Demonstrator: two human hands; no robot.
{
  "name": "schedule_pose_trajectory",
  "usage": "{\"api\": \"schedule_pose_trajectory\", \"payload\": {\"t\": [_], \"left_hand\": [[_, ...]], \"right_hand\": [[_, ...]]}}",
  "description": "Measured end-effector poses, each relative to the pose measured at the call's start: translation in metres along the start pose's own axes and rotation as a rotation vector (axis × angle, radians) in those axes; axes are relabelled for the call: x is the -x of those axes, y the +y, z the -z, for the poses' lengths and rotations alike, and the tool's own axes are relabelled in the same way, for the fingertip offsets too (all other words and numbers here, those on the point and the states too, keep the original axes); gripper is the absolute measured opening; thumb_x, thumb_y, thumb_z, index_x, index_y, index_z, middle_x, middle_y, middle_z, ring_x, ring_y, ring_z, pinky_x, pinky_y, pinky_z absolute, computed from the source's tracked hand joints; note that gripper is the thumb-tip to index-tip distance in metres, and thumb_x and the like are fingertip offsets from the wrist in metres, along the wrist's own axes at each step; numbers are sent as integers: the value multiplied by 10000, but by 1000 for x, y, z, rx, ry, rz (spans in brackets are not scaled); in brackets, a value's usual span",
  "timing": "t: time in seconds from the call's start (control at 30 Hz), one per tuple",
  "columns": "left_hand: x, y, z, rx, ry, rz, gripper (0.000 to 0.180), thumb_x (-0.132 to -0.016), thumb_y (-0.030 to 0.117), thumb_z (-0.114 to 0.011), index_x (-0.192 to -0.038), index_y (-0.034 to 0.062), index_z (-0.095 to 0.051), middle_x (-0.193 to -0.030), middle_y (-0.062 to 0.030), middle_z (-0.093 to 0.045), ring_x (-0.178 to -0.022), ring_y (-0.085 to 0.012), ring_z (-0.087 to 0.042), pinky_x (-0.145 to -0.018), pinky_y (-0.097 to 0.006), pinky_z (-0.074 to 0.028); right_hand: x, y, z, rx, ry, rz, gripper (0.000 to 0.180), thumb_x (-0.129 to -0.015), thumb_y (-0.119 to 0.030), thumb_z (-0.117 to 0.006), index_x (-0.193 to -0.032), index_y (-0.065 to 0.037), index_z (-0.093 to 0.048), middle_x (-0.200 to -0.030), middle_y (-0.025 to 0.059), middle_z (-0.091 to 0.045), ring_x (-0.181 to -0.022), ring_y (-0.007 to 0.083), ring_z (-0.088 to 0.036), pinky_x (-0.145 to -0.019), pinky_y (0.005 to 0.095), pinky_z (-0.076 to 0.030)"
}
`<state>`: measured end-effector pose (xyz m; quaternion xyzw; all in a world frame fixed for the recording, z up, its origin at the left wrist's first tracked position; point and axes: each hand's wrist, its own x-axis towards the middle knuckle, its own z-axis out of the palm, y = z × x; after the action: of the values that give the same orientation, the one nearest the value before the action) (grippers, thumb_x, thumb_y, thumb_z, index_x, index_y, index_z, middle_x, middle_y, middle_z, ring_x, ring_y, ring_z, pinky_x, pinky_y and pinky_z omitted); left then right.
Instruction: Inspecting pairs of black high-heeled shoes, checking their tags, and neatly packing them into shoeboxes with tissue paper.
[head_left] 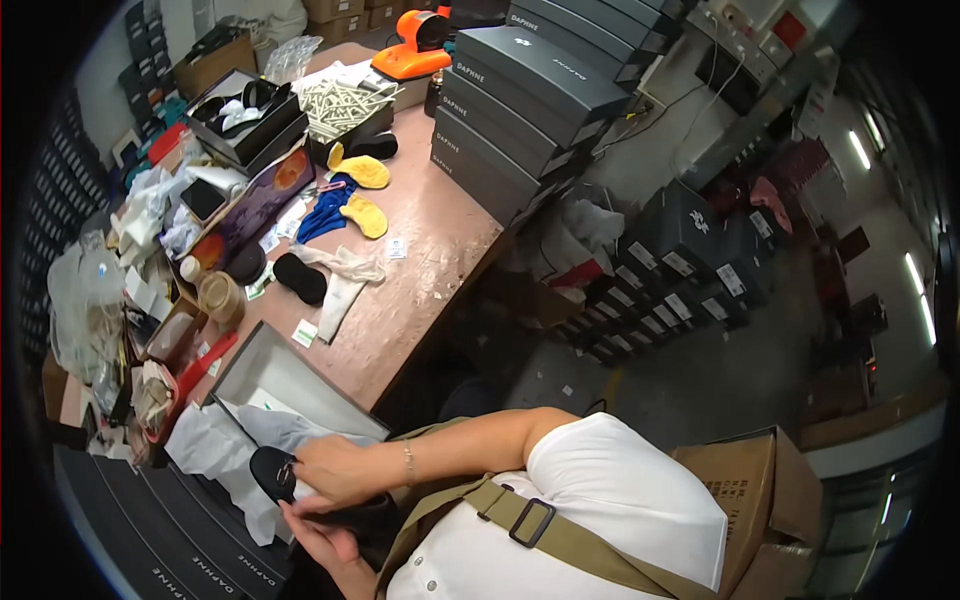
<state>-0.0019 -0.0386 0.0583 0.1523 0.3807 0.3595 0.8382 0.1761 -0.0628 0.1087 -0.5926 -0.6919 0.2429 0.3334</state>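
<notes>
While my right hand (335, 470) clamps the black shoe (275, 472) from above over the open grey box (290, 385) at the bench (430, 260) edge, my left hand (322, 540) cups its heel below, toe pointing left.

Black shoe (300, 490): its rear is covered by the right hand (340, 470). Left hand (325, 545) beneath the shoe: fingers largely hidden under it. Open grey box (290, 385) beside the shoe: near wall concealed by white tissue paper (215, 450).

Black shoe (300, 490), metal trim at toe, lying sideways over white tissue paper (215, 455), lower left.
</notes>
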Motion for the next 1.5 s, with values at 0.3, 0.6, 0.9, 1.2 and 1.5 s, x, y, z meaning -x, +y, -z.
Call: {"api": "schedule_pose_trajectory", "payload": {"t": [0.3, 0.6, 0.9, 1.2, 1.5], "left_hand": [[9, 1, -10, -280, -29, -263, 496, -948, 349, -551, -1291, 1, -467, -1222, -131, -557, -1120, -247, -545, -969, -383, -433], [7, -18, -10, -234, 79, -277, 538, -890, 129, -636, -1362, 33, -398, -1316, -127, -507, -1166, -231, -527, -995, -365, -430], [37, -30, -39, -398, 70, -374, 548, -833, 167, -607, -1335, 27, -436, -1272, -129, -519, -1130, -256, -524, -979, -390, -414], [-15, 73, 6, -600, 394, -627, 727, -864, 244, -630, -1457, 38, -264, -1424, -186, -377, -1300, -300, -392, -1069, -412, -325], [-51, 33, -7, -801, 178, -1067, 482, -956, 179, -543, -1363, -34, -395, -1393, -159, -438, -1263, -254, -448, -1080, -359, -315]], "right_hand": [[14, 2, 6, 132, -18, 194, 293, -745, -206, -640, -919, 25, -595, -849, 182, -598, -743, 364, -627, -663, 450, -499], [-10, 16, -31, 138, -126, 146, 239, -742, -214, -635, -871, -17, -590, -879, 158, -605, -787, 358, -638, -668, 443, -512], [-2, 18, -5, -144, 39, 202, 621, -737, -165, -663, -1293, -58, -408, -1244, 260, -473, -1046, 430, -565, -817, 456, -480], [-52, 34, -9, -195, 45, 90, 813, -729, -280, -763, -1341, 48, -341, -1139, 264, -547, -1094, 426, -533, -908, 435, -455], [-27, 107, -75, -293, 289, -7, 645, -754, -210, -706, -1297, 25, -448, -986, 238, -624, -934, 376, -621, -787, 420, -497]]}}
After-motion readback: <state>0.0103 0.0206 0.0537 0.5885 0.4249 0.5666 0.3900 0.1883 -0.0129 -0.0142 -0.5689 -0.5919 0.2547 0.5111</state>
